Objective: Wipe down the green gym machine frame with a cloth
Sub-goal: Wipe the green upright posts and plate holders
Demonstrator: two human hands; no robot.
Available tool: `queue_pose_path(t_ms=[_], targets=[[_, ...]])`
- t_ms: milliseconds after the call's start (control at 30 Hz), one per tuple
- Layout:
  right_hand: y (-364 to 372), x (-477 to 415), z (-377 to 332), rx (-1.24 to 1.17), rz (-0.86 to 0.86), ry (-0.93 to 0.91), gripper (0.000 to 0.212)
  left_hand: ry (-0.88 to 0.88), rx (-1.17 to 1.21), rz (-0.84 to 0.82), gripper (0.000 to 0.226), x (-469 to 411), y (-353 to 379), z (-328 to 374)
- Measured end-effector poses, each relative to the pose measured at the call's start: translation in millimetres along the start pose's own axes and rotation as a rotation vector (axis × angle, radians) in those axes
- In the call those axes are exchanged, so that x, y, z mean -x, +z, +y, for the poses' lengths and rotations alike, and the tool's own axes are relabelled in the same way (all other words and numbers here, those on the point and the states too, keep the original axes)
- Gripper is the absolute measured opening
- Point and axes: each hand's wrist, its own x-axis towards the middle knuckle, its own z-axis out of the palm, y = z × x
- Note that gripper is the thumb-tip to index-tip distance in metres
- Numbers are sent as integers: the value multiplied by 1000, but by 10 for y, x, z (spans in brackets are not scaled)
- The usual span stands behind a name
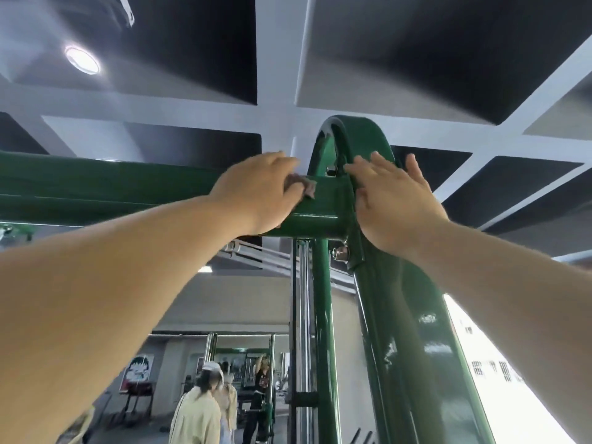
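Green glossy frame; left hand presses brownish cloth.

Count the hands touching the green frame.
2. The left hand presses a cloth on the horizontal beam; the right hand rests with straight fingers on the curved upright.

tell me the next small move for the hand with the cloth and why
Probably slide the left hand and its cloth rightward along the green crossbar onto the joint by the curved upright. The cloth sits just short of that joint, and the right hand already rests flat there, steadying.
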Motion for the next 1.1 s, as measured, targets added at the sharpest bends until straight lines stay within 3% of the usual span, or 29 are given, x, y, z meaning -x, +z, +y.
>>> queue_pose_path(t_ms=[100, 200, 300, 400, 567, 667, 800, 900, 1000, 1100], targets=[[37, -105, -149, -22, -81, -31, 47, 27, 64, -57, 39, -288, -1, 37], [65, -180, -217, -23, -100, -9, 43, -55, 0, -147, 37, -242, -184, -409], [43, -297, -269, 43, -127, -8, 46, -226, -122, -229, 56, -89, -455, -930], [114, -439, -450, 56, -179, -50, 55, -263, -209, -333, 70, -226, -489, -938], [294, -457, -577, -27, -63, 1, 53, -67, 90, -273, 46, -446, -159, -241], [262, -515, -606, -8, -83, 53, 54, -42, 117, -210, 43, -307, -243, -428], [216, -591, -843, 46, -189, 169, 61, -281, 59, -325, 45, -7, -656, -1147], [264, -721, -1262, -7, -163, 66, 55, -481, 162, -447, 47, 68, -774, -1580], [360, -892, -1759, -119, -108, -43, 46, -509, 206, -441, 45, 52, -785, -1728], [399, -973, -1938, -166, 0, 12, 41, -453, 136, -349, 45, 121, -797, -1859]])
